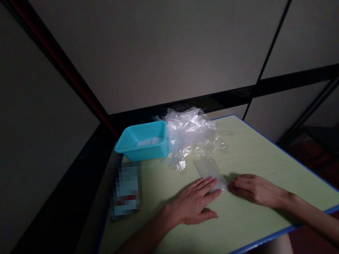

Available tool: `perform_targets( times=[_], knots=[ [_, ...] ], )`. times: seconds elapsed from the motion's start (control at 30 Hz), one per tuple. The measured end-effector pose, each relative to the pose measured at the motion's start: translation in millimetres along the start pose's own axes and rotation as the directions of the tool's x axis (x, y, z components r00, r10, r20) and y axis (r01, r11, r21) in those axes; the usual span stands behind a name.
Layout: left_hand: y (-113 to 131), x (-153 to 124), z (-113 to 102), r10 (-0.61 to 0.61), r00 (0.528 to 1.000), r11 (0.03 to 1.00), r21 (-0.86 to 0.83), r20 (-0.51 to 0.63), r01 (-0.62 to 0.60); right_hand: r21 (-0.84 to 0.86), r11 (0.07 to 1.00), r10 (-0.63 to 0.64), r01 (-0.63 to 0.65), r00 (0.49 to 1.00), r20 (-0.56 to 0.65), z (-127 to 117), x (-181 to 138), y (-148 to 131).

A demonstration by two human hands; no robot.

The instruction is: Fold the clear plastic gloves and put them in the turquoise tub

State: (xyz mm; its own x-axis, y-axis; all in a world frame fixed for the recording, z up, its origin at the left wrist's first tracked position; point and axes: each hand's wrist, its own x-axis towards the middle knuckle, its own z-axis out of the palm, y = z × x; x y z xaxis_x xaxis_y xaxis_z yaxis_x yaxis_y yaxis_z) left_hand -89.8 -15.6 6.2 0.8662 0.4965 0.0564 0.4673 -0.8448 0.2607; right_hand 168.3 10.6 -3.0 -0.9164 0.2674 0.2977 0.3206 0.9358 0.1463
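A folded strip of thin clear plastic (pixel 207 166), which looks like a disposable glove, lies flat on the table. My left hand (pixel 195 200) rests palm down over its near part, fingers stretched and thumb apart. Close to the strip's near right corner, my right hand (pixel 252 189) lies with its fingers curled together. Its fingertips are turned under, so what they hold, if anything, is hidden. Just beyond the strip is a loose, crumpled heap of clear plastic gloves (pixel 191 127).
A turquoise basin (pixel 149 151) with some whitish pieces in it stands at the far left, touching the heap. A phone-like object (pixel 126 190), pixelated, lies at the left edge. The pale table (pixel 266 150) has a blue rim, with panelled walls (pixel 174 43) behind and left.
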Motion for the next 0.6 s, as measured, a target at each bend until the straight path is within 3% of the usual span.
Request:
perform_targets(
  times=[0.23,0.47,0.6],
  knots=[
    [-5.0,-2.1,-2.2,-0.059,0.998,0.998,0.0,-0.009,0.059,0.072,0.984,0.159,-0.165,0.984,0.083,0.6,-1.0,-3.5],
    [-31.6,-6.9,-7.3,-0.287,0.956,0.95,0.111,-0.058,0.291,0.081,0.991,0.105,-0.107,0.994,0.03,5.2,-3.6,-1.9],
    [-26.5,-6.1,-8.0,-0.301,0.942,0.939,0.125,-0.147,0.32,0.019,0.998,0.052,-0.053,0.998,0.028,1.4,-5.0,0.3]
  ],
)
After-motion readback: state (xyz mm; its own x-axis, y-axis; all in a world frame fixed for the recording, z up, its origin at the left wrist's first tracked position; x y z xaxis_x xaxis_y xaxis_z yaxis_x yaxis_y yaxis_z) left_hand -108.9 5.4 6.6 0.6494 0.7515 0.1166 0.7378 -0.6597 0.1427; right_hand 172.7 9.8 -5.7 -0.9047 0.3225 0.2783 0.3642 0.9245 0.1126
